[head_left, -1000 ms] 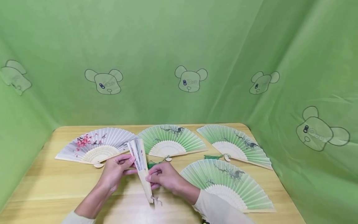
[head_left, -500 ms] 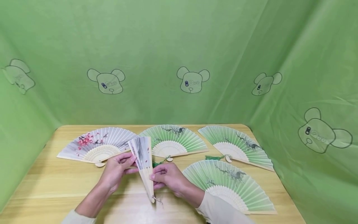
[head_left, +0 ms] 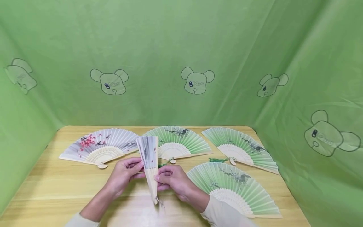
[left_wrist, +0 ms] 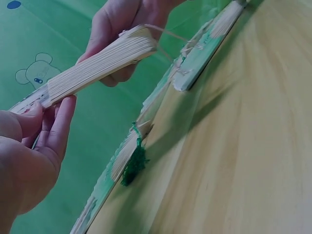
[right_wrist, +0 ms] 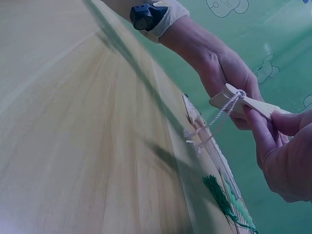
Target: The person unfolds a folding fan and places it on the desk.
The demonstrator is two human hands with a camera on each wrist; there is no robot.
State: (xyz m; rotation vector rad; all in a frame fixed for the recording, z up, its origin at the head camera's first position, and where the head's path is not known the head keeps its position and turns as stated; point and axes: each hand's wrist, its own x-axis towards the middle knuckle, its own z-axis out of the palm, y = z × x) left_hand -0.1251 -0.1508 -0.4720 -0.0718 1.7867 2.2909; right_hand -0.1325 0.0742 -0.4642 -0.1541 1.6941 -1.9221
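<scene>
A grey-white folding fan (head_left: 148,154) with pale wooden ribs is held above the table, spread only a little. My left hand (head_left: 124,173) pinches its left edge between thumb and fingers. On the opposite edge, my right hand (head_left: 177,183) pinches the wooden ribs. A thin cord (right_wrist: 228,109) dangles from the pivot end, which points toward me. Stacked ribs (left_wrist: 105,61) show edge-on in the left wrist view. Behind the held fan lie a spread grey fan with red blossoms (head_left: 103,146) and a spread green fan (head_left: 175,142), partly covered by it.
Two more spread green fans lie on the right, one far fan (head_left: 241,146) and one nearer fan (head_left: 232,186) beside my right forearm. A green tassel (head_left: 217,160) lies by the far one. Green cloth walls (head_left: 158,41) enclose the wooden table (head_left: 56,195).
The held fan has spread from a narrow bundle to a slightly wider wedge. Both hands have shifted a little to the right in view, still gripping its edges.
</scene>
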